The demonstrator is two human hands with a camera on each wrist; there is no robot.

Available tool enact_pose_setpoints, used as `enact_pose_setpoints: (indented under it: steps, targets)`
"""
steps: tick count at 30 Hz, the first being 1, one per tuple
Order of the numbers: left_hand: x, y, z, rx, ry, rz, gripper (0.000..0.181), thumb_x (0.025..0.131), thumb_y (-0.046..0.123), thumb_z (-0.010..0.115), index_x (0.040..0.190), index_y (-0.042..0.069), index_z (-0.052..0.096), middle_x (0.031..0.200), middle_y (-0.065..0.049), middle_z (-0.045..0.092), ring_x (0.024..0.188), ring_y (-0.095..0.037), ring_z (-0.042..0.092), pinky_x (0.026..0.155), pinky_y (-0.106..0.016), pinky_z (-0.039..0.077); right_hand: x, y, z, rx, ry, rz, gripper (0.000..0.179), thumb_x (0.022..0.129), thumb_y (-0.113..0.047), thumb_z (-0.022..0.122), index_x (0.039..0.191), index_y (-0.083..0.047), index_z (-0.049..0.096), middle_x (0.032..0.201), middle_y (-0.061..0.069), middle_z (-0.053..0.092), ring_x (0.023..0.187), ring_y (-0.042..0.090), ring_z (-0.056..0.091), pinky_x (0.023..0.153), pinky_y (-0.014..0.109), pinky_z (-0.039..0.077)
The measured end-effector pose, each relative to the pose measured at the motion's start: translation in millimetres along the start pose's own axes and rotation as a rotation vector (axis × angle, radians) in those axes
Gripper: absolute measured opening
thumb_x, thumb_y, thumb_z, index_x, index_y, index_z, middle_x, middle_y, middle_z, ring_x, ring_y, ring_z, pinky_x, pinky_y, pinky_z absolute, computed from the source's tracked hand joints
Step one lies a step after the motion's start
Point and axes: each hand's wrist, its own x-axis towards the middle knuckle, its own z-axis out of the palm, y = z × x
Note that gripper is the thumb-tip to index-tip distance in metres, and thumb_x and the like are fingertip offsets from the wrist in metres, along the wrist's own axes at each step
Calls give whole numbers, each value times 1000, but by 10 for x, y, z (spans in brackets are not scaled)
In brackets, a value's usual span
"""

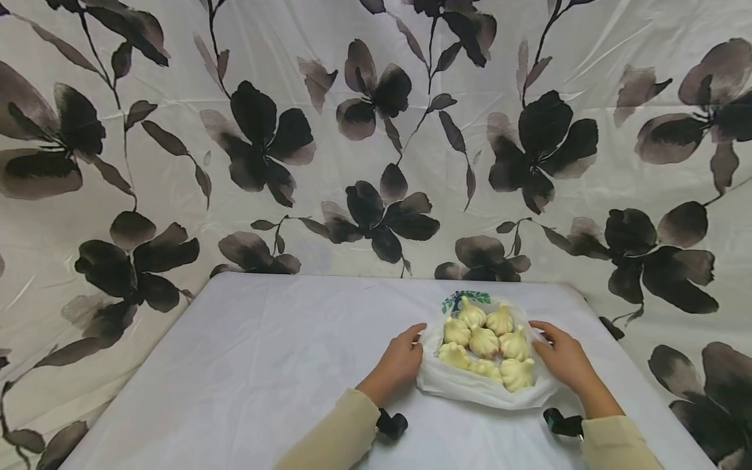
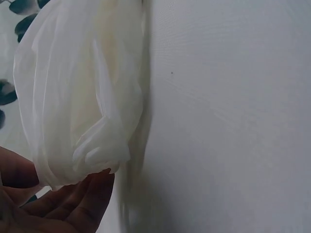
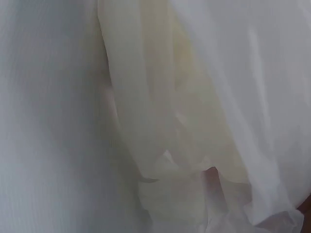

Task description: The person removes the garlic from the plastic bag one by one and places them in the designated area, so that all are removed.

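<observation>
A white plastic bag [image 1: 482, 391] with a green leaf print near its far rim sits on the right part of the table. Its mouth is spread wide, showing several pale garlic bulbs [image 1: 484, 342]. At the bag's left edge my left hand [image 1: 401, 358] pinches the plastic; in the left wrist view the thumb and fingers [image 2: 95, 201] lie on either side of the gathered film. My right hand [image 1: 566, 359] holds the opposite edge between thumb and fingers. Folds of the bag [image 3: 184, 121] fill much of the right wrist view and hide most of that hand.
A white cloth covers the table [image 1: 252, 365], which stretches left of the bag. Behind it hangs a curtain [image 1: 376, 156] printed with dark flowers. Black devices [image 1: 391, 424] are strapped at both wrists, near the table surface.
</observation>
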Motion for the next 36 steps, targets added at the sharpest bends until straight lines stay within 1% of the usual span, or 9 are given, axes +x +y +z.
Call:
enact_pose_setpoints:
  steps: [4,10,14,23,27,31,36]
  targets:
    - [-19,-37,-80,23,10,-16,46,98,13,39,144,15,47,133,-15,59,126,-30,55,104,-50,45,16,-73,62,14,-9,-12,48,98,-18,49,143,-6,43,127,28,57,114,44,55,87,56,49]
    - [-27,-118,-231,41,-2,-14,47,98,15,40,145,15,44,135,-16,57,123,-30,57,103,-49,47,37,-145,187,43,-7,-30,47,97,-16,50,143,-9,45,127,26,58,112,40,58,87,53,50]
    - [-32,-173,-308,43,3,-21,47,99,17,39,146,15,43,136,-16,57,122,-30,58,103,-50,46,54,-195,258,57,-1,-39,47,97,-16,50,143,-10,46,126,24,60,110,37,59,86,51,50]
    - [-63,-270,-459,15,37,-64,48,99,18,39,147,17,42,137,-15,55,123,-31,57,104,-51,45,95,-352,383,83,-16,-33,47,96,-15,52,142,-12,47,127,22,60,112,35,58,89,52,50]
    - [-94,-320,-521,20,53,-71,48,98,17,40,146,16,43,138,-16,55,124,-32,56,105,-52,44,104,-421,432,83,-22,-43,46,96,-16,53,142,-13,48,126,21,61,111,34,59,89,51,50]
    - [-125,-371,-582,33,67,-74,48,97,17,40,145,16,44,138,-17,55,124,-33,56,105,-52,44,105,-492,476,87,-26,-56,46,95,-16,54,141,-14,50,122,19,63,106,30,61,86,49,51]
    - [-148,-427,-668,40,92,-76,46,98,18,43,144,15,46,136,-17,56,122,-33,58,102,-52,47,110,-582,524,92,-30,-67,45,95,-16,56,140,-15,51,121,17,64,104,28,61,86,48,51]
